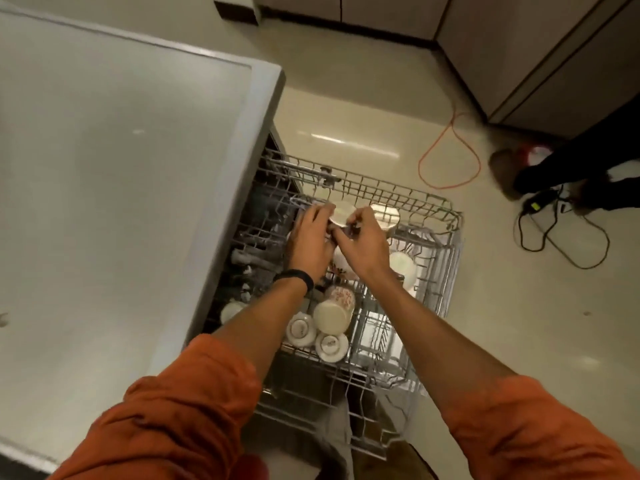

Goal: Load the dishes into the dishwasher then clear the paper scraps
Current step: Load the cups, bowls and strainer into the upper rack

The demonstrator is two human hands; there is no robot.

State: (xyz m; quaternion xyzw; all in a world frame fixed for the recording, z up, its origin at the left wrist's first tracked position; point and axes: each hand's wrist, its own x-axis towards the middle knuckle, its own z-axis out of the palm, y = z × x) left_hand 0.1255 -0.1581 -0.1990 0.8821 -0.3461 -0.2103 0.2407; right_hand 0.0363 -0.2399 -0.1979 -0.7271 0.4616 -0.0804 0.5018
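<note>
**Two hands settle a small dish into a dishwasher rack**

A person in loose orange sleeves [194, 410] leans over a pulled-out wire rack [415, 199] that slides out from under a smooth grey countertop [121, 168]. Both arms reach to the far end of the rack. The left hand [311, 237], with a black wristband [294, 276] on its wrist, and the right hand [363, 244] meet around a small white dish [341, 213], fingers curled on its opposite edges. The dish is round and glossy and sits tilted just inside the back wall of the rack. The picture is blurred there, so I cannot tell whether it rests on the wires yet.

It looks like glazed ceramic: light for its size, hard, brittle and likely slick. Holding it by the rim from both sides, as here, seems the safest way, because a knock against the stiff metal tines could chip it.

Nearer the person, two upturned cups [300, 329] show their ringed bases beside a cream mug [334, 313] with a red pattern that lies on its side. A pale bowl [403, 268] stands on edge to the right. The rack is thin grey coated wire in an open grid.

An orange cord [450, 161] loops across the shiny beige floor. No paper scraps are in view.
</note>
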